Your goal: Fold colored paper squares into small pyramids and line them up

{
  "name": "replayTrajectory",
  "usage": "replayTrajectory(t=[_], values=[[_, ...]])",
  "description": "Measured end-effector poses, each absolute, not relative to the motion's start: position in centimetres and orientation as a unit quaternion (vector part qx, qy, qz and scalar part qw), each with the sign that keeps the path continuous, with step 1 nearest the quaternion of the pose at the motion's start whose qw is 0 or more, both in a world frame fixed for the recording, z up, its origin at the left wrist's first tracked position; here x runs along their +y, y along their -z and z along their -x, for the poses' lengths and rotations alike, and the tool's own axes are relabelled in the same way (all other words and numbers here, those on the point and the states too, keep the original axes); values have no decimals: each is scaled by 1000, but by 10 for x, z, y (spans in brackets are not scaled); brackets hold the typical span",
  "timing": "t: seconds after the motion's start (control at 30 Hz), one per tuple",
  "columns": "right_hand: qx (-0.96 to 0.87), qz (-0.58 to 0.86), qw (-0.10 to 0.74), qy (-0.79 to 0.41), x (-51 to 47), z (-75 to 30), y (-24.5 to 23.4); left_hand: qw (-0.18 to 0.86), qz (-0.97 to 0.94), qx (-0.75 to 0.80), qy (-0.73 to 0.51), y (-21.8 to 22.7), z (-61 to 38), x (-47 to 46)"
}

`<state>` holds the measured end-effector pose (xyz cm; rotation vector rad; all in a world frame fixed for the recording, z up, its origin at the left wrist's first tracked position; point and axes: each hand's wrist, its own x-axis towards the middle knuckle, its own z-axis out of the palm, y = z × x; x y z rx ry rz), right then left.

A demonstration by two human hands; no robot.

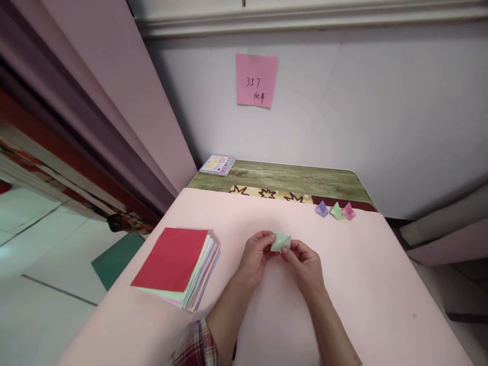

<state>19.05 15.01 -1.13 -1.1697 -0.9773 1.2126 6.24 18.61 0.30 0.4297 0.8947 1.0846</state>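
A small pale green folded paper [281, 241] is held just above the middle of the pink-covered table. My left hand [256, 254] pinches its left edge between thumb and fingers. On the opposite side, my right hand [306, 263] grips the lower right corner, the thumb lying on the front face. A diagonal crease runs across the paper. The fingers behind it are partly hidden.
A stack of coloured paper topped by a red sheet [171, 258] lies at left. Three small folded paper boats, purple [322, 209], green [337, 211] and pink [348, 211], stand at the far right edge. A packet [217, 164] lies at the back left, near the wall.
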Motion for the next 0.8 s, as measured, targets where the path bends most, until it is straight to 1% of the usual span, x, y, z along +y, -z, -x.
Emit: replayTrajectory(t=[0.23,0.43,0.67,0.8], values=[[-420,503,551,-517,149,-191,8,752,-203,378,-501,-1,-62,186],[-448,484,533,-530,150,-193,9,763,-212,374,-483,0,-60,186],[-427,534,525,-507,151,-195,17,751,-211,414,-468,-3,-61,187],[-410,543,534,-501,151,-196,18,763,-221,398,-460,-4,-60,186]])
